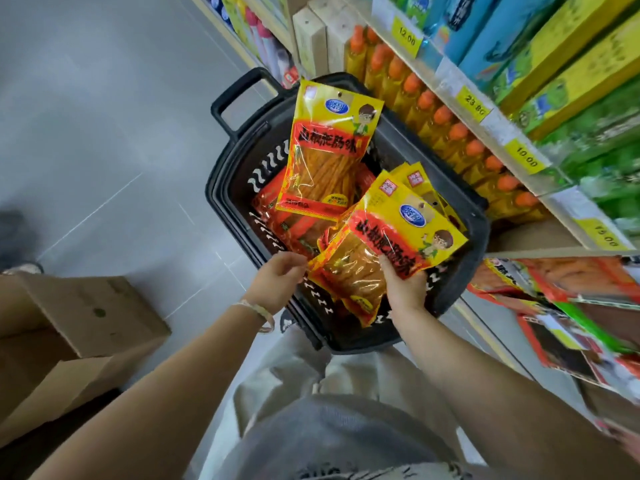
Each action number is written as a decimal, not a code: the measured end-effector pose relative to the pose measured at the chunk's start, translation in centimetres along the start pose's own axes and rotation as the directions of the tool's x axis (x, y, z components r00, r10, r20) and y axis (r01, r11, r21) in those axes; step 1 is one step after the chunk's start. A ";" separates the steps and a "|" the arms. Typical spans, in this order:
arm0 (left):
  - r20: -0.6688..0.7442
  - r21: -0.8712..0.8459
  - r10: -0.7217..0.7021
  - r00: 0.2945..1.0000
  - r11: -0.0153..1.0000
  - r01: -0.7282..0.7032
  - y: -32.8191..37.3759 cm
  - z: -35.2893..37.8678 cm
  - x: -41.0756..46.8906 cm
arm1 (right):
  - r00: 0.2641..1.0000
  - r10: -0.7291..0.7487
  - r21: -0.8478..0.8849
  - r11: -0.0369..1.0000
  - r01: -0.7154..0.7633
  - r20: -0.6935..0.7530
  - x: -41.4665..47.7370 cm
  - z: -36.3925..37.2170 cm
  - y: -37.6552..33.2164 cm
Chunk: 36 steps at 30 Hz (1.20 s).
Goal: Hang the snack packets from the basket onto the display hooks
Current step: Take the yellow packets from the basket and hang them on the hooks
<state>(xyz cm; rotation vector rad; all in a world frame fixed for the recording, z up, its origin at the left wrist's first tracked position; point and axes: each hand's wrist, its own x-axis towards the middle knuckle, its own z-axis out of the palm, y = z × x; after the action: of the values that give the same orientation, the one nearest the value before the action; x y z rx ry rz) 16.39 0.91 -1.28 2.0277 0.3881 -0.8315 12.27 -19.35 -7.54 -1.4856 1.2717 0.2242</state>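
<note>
Gripping a bunch of yellow snack packets [381, 233], the right hand [403, 287] had its thumb pressed on the front and its other fingers curled round behind, out of sight. The packets were spread out a little like a fan, and they were held up just over the near end of the basket [221, 199]. The left hand [277, 278] was close beside them, with its fingers bent and its fingertips right at the bottom corner of the bunch. It was too hard to tell if those fingers had hold of the corner or were only touching it. A pale bracelet [263, 315] sat on the left wrist. Inside the black basket, one more yellow packet [325, 157] stood up tall against the far end, and red packets [273, 206] lay flat under it. The basket sat on the gray floor [104, 133], right next to the shelves. A row of bottles with orange caps [446, 123] stood on a shelf beside the basket, with yellow price tags [407, 36] above them. More snack packets [554, 292] showed lower down on the right, but they were blurry. A brown cardboard box [79, 320] sat open on the floor to the left.
</note>
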 end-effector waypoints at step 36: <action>0.227 0.054 -0.141 0.964 0.990 0.132 2.1 -10.8 11.7 | 0.950 0.210 0.160 0.971 -0.176 -0.230 1.6 8.4 1.7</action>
<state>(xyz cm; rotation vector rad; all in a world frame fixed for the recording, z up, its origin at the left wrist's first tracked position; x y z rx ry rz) 30.50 8.20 -3.85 1.9286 0.3845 -1.1551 15.56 -13.25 -12.83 -1.2989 1.6029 0.0794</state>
